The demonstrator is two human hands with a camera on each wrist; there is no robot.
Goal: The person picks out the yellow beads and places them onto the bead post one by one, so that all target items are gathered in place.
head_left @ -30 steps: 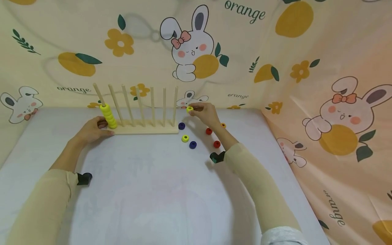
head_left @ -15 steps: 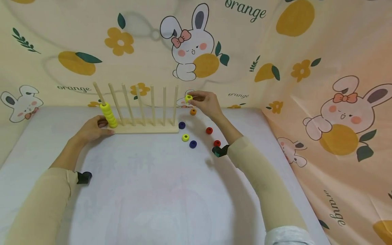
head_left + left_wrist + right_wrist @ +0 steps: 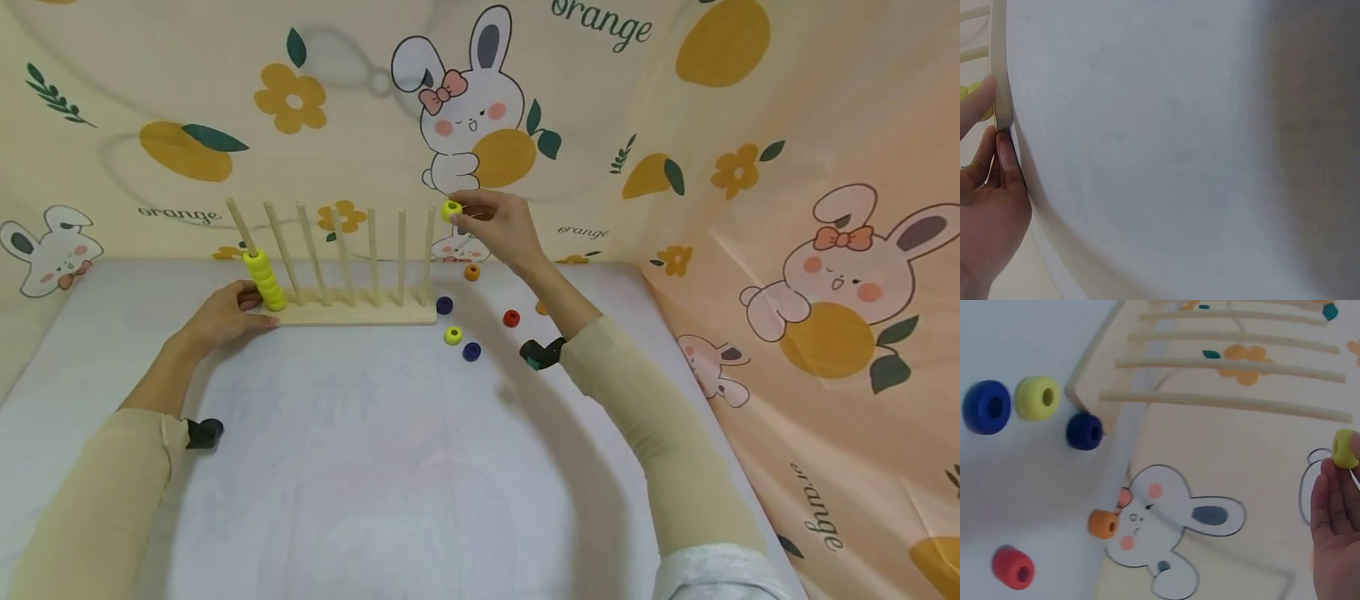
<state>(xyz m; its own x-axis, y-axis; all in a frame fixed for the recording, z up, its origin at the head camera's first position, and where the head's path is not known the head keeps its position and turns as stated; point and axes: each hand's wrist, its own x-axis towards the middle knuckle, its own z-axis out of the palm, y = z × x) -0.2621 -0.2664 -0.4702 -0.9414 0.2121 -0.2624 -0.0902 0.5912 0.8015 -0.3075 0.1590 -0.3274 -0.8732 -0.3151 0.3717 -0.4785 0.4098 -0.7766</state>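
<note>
A pale wooden peg stand [image 3: 352,315] with several upright pegs stands at the back of the table. Yellow beads [image 3: 264,282] are stacked on its leftmost peg. My left hand [image 3: 223,318] grips the left end of the base; in the left wrist view the fingers [image 3: 1007,153] meet the base's end. Raised beside the top of the rightmost peg, a yellow bead [image 3: 451,211] is pinched in the fingertips of my right hand [image 3: 504,227]. The right wrist view shows this bead's hole facing the pegs, with a gap between it and the nearest peg tip.
Loose beads lie right of the stand: a yellow bead [image 3: 453,335], blue beads [image 3: 472,352] [image 3: 1084,431], a red bead [image 3: 512,318] and an orange bead [image 3: 472,272]. Another orange bead [image 3: 542,307] is partly behind the right forearm. A printed cloth [image 3: 585,100] hangs behind.
My right hand has lifted the yellow bead up and slightly left, from low beside the stand to the height of the rightmost peg's top. The left hand keeps its hold on the base.
</note>
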